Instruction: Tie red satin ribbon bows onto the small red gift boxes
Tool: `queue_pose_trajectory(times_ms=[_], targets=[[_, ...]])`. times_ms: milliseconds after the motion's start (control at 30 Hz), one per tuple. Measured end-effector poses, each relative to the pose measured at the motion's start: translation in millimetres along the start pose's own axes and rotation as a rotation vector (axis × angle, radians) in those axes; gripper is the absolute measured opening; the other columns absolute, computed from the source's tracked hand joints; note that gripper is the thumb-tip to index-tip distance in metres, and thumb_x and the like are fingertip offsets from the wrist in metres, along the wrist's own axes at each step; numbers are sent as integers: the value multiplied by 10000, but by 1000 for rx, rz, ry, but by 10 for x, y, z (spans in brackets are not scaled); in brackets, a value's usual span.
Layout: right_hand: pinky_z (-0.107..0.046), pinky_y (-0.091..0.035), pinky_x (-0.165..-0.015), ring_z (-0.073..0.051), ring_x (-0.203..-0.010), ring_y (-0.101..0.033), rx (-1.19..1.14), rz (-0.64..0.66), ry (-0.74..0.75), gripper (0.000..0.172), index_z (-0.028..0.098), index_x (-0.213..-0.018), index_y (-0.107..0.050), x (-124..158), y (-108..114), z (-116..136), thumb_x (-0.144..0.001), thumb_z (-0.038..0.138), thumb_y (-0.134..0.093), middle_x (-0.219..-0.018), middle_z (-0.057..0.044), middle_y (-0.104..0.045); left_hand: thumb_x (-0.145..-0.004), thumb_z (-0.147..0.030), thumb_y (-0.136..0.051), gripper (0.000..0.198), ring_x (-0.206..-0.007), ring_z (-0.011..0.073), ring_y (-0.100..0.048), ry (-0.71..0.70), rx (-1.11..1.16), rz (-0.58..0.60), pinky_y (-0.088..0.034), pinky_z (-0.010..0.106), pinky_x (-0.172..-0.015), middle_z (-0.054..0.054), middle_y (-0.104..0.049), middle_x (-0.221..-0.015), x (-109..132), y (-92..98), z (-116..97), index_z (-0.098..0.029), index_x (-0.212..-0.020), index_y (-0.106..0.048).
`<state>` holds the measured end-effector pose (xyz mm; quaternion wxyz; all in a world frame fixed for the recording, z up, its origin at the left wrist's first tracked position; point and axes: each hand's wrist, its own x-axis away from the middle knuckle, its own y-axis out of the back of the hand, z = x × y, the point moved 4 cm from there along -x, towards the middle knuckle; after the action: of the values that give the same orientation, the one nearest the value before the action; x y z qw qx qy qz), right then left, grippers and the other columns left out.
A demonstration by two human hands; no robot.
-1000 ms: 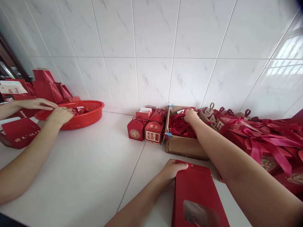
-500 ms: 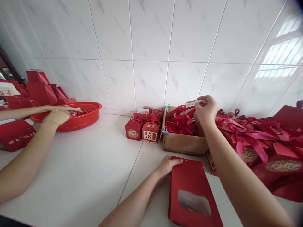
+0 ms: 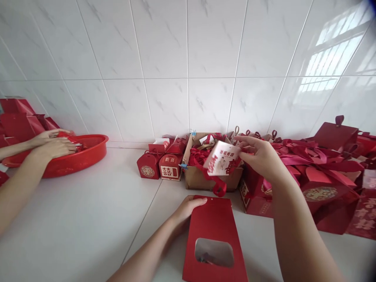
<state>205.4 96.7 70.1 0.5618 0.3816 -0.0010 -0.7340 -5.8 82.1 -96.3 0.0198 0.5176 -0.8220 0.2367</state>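
Note:
My left hand (image 3: 188, 209) grips the top left corner of a red gift box (image 3: 216, 223), thumb on its front. The box has a clear window low on its face, with something dim behind it. My right hand (image 3: 260, 154) pinches a white printed card (image 3: 222, 158) by its right edge, with a red ribbon loop (image 3: 219, 187) hanging below. The card is held in front of an open cardboard box (image 3: 211, 178) filled with red ribbons and more cards.
Two small red boxes (image 3: 170, 166) stand left of the cardboard box. Many ribboned red boxes (image 3: 319, 188) crowd the right side. At the far left, another person's hands (image 3: 54, 149) work over a red plastic basket (image 3: 88, 156), with red boxes (image 3: 22, 127) stacked behind.
My right hand has lifted the card with its ribbon out of the cardboard box and brought it forward. My left hand still holds the gift box. The view has swung right.

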Motion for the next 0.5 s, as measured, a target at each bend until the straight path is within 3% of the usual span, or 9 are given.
queue_pose_trajectory(times_ms=[167, 267, 367, 500], targets=[[-315, -494, -609, -193, -684, -620, 71, 242, 39, 199, 240, -724, -721, 52, -29, 39, -683, 121, -566, -765, -9, -686, -698, -373, -731, 302, -656, 193, -670, 14, -25, -26, -456, 256, -625, 99, -734, -755, 24, -35, -33, -104, -835, -740], [-316, -492, -657, -191, -730, -620, 83, 283, 52, 129, 242, -723, -701, 74, -11, 86, -719, 167, -596, -803, -2, -679, -708, -357, -726, 271, -646, 185, -662, 36, -45, -39, -458, 251, -620, 90, -728, -736, 82, -77, -90, -110, -820, -737], [-343, -479, -755, -206, -845, -611, 85, 195, 89, 72, 235, -764, -692, 79, 70, 156, -763, 247, -621, -942, -21, -664, -733, -364, -704, 270, -639, 184, -656, -13, -85, -26, -460, 253, -600, 86, -717, -740, 221, -146, -244, -110, -825, -718], [-381, -452, -843, -231, -947, -602, -23, -48, 59, 157, 215, -763, -670, 108, 299, 219, -786, 364, -628, -1021, -39, -651, -759, -403, -678, 274, -599, 159, -627, -257, -278, -60, -448, 237, -546, 44, -684, -687, 520, -267, -700, -131, -793, -687]])
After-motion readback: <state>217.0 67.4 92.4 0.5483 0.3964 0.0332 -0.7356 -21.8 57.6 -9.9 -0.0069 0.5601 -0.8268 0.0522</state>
